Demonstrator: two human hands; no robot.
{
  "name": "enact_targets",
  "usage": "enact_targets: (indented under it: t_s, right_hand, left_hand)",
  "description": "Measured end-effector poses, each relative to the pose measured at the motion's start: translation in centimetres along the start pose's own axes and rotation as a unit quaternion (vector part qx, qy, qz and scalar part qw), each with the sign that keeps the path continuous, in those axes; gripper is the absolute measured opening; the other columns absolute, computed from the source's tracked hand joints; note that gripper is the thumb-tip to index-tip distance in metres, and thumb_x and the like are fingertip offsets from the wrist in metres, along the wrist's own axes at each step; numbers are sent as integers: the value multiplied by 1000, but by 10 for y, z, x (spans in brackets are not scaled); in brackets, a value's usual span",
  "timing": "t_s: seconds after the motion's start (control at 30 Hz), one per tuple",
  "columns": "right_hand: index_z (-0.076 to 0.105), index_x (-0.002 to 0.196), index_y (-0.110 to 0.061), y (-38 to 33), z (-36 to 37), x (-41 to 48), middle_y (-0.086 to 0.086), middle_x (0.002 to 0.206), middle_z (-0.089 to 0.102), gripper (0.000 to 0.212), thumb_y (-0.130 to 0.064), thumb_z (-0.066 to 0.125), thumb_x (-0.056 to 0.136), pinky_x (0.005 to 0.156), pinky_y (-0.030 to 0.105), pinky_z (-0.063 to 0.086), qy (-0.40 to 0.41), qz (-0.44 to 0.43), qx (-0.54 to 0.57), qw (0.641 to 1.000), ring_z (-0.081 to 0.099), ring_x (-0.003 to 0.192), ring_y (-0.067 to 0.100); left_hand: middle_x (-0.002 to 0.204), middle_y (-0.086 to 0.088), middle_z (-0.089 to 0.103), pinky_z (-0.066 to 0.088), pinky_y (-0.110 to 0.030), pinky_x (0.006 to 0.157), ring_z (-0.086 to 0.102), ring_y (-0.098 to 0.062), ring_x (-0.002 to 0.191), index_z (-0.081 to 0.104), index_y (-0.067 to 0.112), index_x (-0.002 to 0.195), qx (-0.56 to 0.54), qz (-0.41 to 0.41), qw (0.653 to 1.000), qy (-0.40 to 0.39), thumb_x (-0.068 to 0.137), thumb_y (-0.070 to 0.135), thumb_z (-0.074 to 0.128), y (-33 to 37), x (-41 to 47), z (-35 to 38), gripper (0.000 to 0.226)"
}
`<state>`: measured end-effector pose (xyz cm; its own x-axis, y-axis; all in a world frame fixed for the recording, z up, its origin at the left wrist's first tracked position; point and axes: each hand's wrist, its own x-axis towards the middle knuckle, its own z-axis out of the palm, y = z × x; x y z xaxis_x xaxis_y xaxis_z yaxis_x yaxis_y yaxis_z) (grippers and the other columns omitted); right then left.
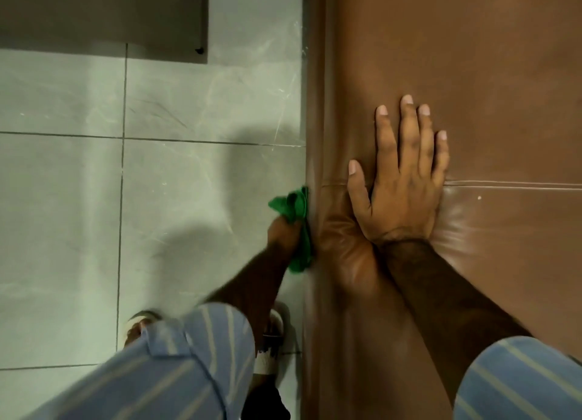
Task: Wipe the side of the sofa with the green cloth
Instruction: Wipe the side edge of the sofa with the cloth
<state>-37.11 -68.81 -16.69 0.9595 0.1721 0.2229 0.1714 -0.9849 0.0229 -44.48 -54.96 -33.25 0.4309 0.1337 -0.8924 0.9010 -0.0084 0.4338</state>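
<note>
A brown leather sofa (472, 57) fills the right half of the view, seen from above. Its vertical side (312, 136) drops to the floor along the middle. My left hand (283, 235) is closed around a crumpled green cloth (297, 224) and presses it against that side, low down near the floor. My right hand (403, 180) lies flat on top of the sofa with its fingers spread, holding nothing, across a seam in the leather.
Grey marble-look floor tiles (157, 183) cover the left half. A dark furniture panel (104, 13) stands at the top left. My feet in sandals (271, 341) are on the floor by the sofa's base. Striped blue sleeves (189, 356) show at the bottom.
</note>
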Motion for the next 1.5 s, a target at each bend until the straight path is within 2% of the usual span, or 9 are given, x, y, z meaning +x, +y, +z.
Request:
enact_targets:
  t_s: [0.17,0.3,0.53,0.73,0.87,1.07,1.23,1.37,1.5]
  right_hand:
    - [24,172,-23,0,0,0,11,180,23,75,-59,30,107,136,56,17,3,-1,-1,1000,20,168,31]
    - [24,171,-22,0,-1,-1,11,180,23,75,-58,32,107,135,57,18,1,0,-2,1000,21,168,32]
    - [22,172,-21,-2,-2,-1,11,180,21,75,-60,25,108,136,56,16,-4,1,-12,1000,19,168,32]
    - [26,171,-21,-2,-4,-1,12,180,23,74,-58,29,108,136,56,17,7,-2,-5,1000,20,168,32]
    - [26,171,-21,-4,-5,0,12,180,23,74,-57,33,107,136,56,16,-1,2,-3,1000,20,168,32]
    - [26,171,-22,-4,-5,1,11,180,24,73,-56,34,107,136,56,16,6,3,-5,1000,21,168,32]
    - [27,171,-24,-15,-20,1,8,180,23,71,-52,37,107,137,55,15,-29,40,1,999,19,169,29]
    - [24,172,-14,-71,-41,14,14,181,16,75,-48,40,107,137,54,11,-100,189,33,976,14,169,36]
    - [13,171,0,-143,-82,47,22,180,7,82,-47,45,112,137,50,11,-209,252,106,939,11,169,38]
  left_hand:
    - [118,-25,74,58,-56,99,71,-41,109,70,0,119,-214,89,973,15,84,14,67,115,24,-12,38]
    - [116,-32,73,59,-59,96,73,-39,102,72,-2,112,-343,40,938,34,74,30,67,58,-25,11,50]
    - [113,-24,75,57,-51,98,71,-42,107,73,4,112,-37,-107,993,39,86,43,61,-74,-58,15,49]
    - [115,-21,76,57,-54,101,70,-41,111,73,8,112,-158,46,984,73,81,35,65,51,7,7,42]
    - [113,-30,74,56,-64,98,69,-49,110,74,2,110,-252,-3,965,67,81,27,69,-10,-39,19,39]
    - [111,-13,79,62,-46,93,75,-29,101,74,11,117,-7,-46,999,-19,90,23,67,-119,-92,-3,30]
    - [98,-5,76,62,-39,87,72,-23,92,74,16,109,19,33,999,23,87,26,65,-58,-96,-44,26]
    - [76,4,63,39,-12,55,57,-7,65,66,18,86,85,125,986,76,89,27,67,16,-106,-121,9]
    - [81,-2,67,42,-15,57,58,-8,67,68,7,93,96,156,978,103,90,28,67,80,-140,-218,21]
